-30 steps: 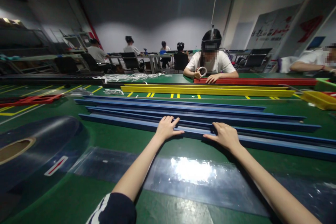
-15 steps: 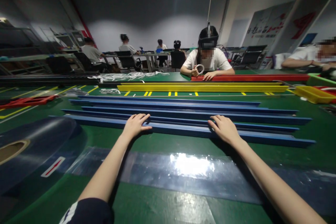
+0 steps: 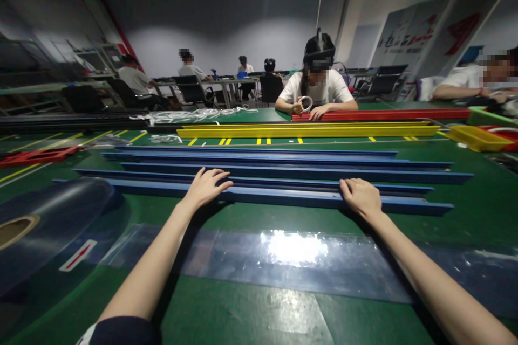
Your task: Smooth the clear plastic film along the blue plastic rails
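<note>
My left hand [image 3: 205, 187] rests on the nearest blue channel strip [image 3: 279, 198], left of its middle, with fingers spread and thumb apart. My right hand [image 3: 363, 197] is closed over the same strip farther right, its fingers bent round the far edge and partly hidden. The strip is long, straight and open-topped, and lies crosswise on the green table [image 3: 251, 312]. Several more blue strips [image 3: 299, 171] lie parallel just behind it. Between my forearms, a clear plastic film [image 3: 238, 264] stretches across the table.
A large roll of clear film [image 3: 60, 199] stands at the left. Yellow strips [image 3: 307, 132] and a red strip [image 3: 388, 114] lie beyond. A yellow tray [image 3: 479, 139] sits at right. Across the table, a person [image 3: 318, 86] holds a white ring.
The nearest blue strip has slid to the left. My right hand has shifted right along it and its fingers have curled in. My left hand has barely moved.
</note>
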Motion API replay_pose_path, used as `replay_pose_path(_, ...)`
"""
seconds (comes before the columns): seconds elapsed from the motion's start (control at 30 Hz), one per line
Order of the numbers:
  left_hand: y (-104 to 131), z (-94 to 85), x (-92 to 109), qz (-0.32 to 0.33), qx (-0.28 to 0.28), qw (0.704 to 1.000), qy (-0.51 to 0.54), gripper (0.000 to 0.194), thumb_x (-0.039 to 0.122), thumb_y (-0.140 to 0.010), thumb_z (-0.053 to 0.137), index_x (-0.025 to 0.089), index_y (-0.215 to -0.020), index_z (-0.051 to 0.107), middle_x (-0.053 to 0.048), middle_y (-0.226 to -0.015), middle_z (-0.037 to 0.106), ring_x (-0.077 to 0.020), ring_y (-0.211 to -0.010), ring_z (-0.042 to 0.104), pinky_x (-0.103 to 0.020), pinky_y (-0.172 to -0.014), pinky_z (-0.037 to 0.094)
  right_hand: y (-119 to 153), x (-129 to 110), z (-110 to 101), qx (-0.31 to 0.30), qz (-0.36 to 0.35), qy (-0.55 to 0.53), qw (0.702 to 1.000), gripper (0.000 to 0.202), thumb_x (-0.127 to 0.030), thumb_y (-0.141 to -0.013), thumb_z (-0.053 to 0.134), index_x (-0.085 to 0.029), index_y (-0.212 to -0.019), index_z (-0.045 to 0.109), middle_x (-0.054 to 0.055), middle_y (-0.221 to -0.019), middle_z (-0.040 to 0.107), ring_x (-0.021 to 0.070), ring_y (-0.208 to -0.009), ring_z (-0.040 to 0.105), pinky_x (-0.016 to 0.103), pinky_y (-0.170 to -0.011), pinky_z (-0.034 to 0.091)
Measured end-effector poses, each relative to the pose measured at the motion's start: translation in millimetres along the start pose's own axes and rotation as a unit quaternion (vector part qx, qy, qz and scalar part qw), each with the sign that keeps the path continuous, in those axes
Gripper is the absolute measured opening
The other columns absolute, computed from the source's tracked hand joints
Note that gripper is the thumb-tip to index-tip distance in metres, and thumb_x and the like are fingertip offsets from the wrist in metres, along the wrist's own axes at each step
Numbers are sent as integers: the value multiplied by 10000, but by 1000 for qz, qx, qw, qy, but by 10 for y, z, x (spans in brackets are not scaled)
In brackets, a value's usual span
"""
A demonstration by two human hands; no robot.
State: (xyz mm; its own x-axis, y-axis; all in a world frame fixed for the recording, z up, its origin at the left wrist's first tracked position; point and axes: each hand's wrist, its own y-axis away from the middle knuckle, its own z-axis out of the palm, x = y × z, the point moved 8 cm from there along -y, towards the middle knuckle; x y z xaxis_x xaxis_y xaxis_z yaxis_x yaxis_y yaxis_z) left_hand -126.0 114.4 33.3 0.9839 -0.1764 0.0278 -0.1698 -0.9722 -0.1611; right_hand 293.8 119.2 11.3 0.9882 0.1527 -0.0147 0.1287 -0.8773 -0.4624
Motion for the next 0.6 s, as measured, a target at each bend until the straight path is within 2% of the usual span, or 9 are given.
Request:
replay_pose_path(0.1,-88,-62,679,79,38,996,9,497,531,-886,338,241,-1248,517,-46,-1246,562,-184,-1170,474,-379,-1073,214,-32,-214,-13,-6,-6,-4,1000,503,-407,-907,265,-177,-782,693,84,-772,678,201,-759,604,292,-607,347)
replay_pose_path(0.2,-106,-23,1346,147,61,987,23,442,468,-900,367,228,-1232,531,-55,-1190,590,-180,-1083,525,-340,-1011,306,-53,-503,-28,-7,-19,-12,1000,501,-412,-906,269,-165,-809,694,99,-786,678,208,-773,601,295,-622,343)
replay_pose_path(0.3,-85,60,1845,191,87,977,28,384,402,-913,370,215,-1188,561,-63,-1140,609,-183,-1039,546,-342,-968,343,-59,-793,-31,-11,-29,-20,999,493,-397,-912,265,-158,-821,686,106,-802,676,210,-772,597,300,-657,350)
replay_pose_path(0.37,-85,94,2013,187,118,975,31,370,363,-921,356,198,-1184,556,-74,-1132,612,-188,-1060,536,-369,-994,316,-58,-969,-32,-14,-37,-26,999,489,-382,-917,257,-152,-824,678,113,-818,676,216,-779,595,308,-679,355)
replay_pose_path(0.43,-99,130,2079,175,137,975,30,364,335,-925,343,179,-1176,556,-81,-1130,612,-191,-1068,530,-383,-1012,292,-57,-1123,-31,-20,-45,-36,998,479,-357,-919,253,-149,-816,672,113,-831,679,222,-794,596,313,-695,361)
replay_pose_path(0.5,-122,164,2063,153,148,977,25,357,319,-927,329,173,-1141,574,-80,-1085,627,-194,-1037,539,-387,-1005,289,-60,-1251,-27,-30,-52,-46,997,468,-327,-920,250,-146,-814,668,117,-844,682,222,-805,598,316,-711,366)
replay_pose_path(0.6,-152,224,1971,116,145,983,7,353,334,-926,317,184,-1054,610,-76,-956,643,-193,-933,558,-356,-906,352,-76,-1359,-21,-52,-49,-57,996,428,-304,-910,277,-149,-820,666,118,-867,684,219,-821,601,310,-714,373)
